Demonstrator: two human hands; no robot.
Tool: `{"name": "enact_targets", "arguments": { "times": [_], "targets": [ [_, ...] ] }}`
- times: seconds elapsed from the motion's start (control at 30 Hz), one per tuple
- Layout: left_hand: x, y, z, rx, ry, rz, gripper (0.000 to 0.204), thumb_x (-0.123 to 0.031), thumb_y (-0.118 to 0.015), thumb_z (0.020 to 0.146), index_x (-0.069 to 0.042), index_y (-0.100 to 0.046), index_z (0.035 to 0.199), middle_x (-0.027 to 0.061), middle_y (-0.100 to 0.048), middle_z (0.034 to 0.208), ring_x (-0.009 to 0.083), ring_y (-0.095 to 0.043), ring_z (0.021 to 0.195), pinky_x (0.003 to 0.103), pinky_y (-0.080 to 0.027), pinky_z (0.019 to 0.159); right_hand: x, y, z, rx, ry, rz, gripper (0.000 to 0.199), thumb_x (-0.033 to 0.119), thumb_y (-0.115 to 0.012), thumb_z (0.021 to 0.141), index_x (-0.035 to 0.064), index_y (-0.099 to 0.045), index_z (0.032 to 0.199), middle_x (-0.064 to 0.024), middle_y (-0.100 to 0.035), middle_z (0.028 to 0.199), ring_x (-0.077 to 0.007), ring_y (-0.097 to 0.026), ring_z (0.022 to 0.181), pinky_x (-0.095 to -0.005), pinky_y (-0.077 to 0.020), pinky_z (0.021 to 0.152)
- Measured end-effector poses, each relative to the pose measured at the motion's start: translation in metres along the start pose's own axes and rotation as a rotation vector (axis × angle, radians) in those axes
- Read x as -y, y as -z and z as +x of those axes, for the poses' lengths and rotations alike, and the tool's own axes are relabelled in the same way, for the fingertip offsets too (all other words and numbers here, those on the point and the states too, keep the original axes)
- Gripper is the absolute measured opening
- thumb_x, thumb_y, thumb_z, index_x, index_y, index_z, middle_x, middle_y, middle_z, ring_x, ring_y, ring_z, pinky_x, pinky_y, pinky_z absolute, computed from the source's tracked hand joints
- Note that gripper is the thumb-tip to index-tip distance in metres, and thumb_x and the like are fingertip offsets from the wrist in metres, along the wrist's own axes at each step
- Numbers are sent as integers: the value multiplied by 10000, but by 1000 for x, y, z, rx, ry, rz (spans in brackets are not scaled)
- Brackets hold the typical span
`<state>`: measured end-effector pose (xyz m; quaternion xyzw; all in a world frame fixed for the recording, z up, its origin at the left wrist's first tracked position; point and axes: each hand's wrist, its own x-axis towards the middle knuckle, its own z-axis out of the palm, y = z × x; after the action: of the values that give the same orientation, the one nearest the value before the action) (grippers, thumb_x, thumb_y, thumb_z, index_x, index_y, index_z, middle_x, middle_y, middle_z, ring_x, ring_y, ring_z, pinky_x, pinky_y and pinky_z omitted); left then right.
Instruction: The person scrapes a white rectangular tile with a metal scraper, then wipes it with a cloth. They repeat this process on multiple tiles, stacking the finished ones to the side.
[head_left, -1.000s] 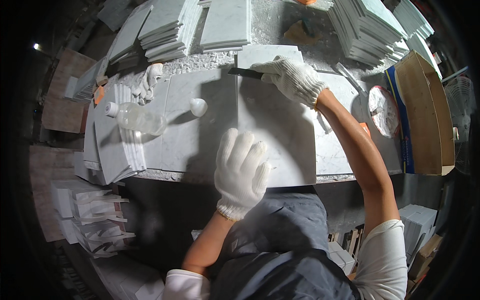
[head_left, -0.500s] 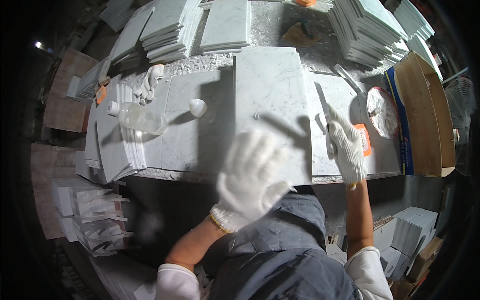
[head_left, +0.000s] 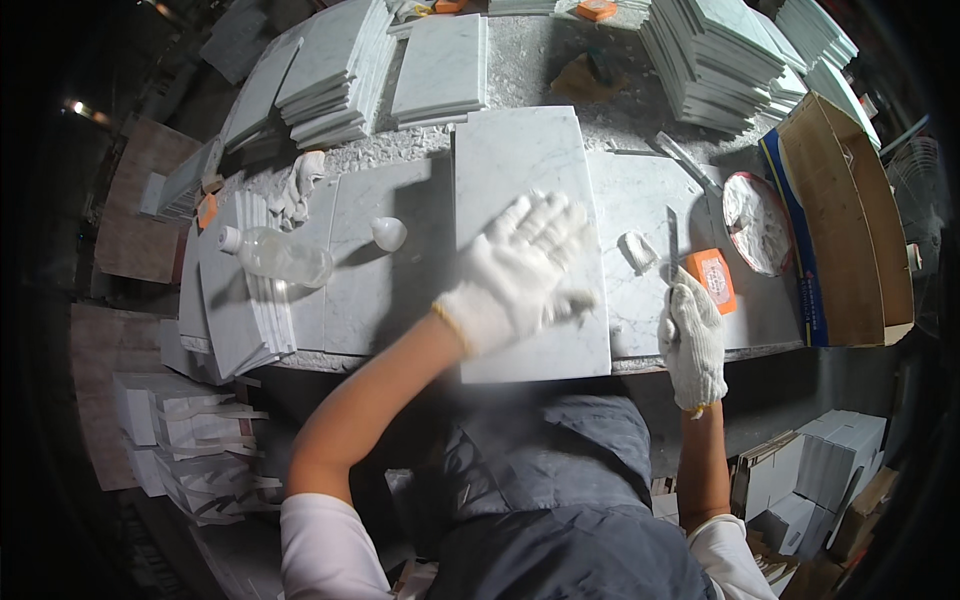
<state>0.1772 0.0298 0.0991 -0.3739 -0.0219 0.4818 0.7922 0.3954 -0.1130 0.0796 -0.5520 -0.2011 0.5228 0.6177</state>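
The left hand (head_left: 525,265) has moved up over the middle of the marble tile (head_left: 520,160), open, fingers spread; I cannot tell if it touches. The tile lies on marble slabs (head_left: 395,290). To its right, the right hand (head_left: 693,340) grips 1 flat-bladed scraper (head_left: 673,235) beside 1 orange block (head_left: 712,282). Left of the tile, 1 plastic bottle (head_left: 285,258) lies on its side.

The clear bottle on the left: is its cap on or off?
On: a white cap sits at the end of the clear bottle, covering its mouth.
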Motion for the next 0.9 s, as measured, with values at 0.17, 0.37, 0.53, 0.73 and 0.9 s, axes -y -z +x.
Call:
{"name": "enact_targets", "arguments": {
  "times": [0.17,0.37,0.53,0.73,0.9],
  "targets": [
    [-42,-81,57,266,696,-2462,792,-624,-344,1010,-63,-352,1569,170,-266,1661,325,-177,1556,522,-90,1257,6,-12,-5,87,161,-215,380,224,-581,1050,-28,-602,1334,66,-472,720,-11,-404,532,-171,-335,450],
    [-43,-6,26,-545,672,-2202,691,-479,-489,964,-63,-447,1514,187,-395,1585,394,-289,1500,537,-155,1241,10,-23,3,-26,151,-253,410,251,-597,1042,-39,-600,1332,58,-459,681,-30,-402,513,-193,-353,449],
    [-27,21,-32,-474,815,-2420,677,-471,-552,951,-19,-513,1454,186,-434,1552,403,-319,1481,513,-208,1235,23,-46,40,26,273,-423,389,266,-631,1026,41,-637,1343,33,-565,736,-29,-461,550,-204,-366,462],
    [-13,38,-103,-472,1007,-2511,632,-470,-534,998,30,-580,1383,196,-505,1488,411,-385,1447,561,-283,1200,29,-112,116,80,787,-1086,354,219,-643,981,177,-663,1333,-123,-730,917,-280,-707,814,-382,-535,741],
    [-25,59,-111,-438,1105,-2616,479,-378,-522,1006,23,-652,1234,175,-592,1346,393,-473,1363,587,-361,1146,31,-151,149,215,690,-1297,338,237,-540,996,184,-672,1303,-163,-726,1084,-352,-700,998,-442,-544,845]
  ]
}}
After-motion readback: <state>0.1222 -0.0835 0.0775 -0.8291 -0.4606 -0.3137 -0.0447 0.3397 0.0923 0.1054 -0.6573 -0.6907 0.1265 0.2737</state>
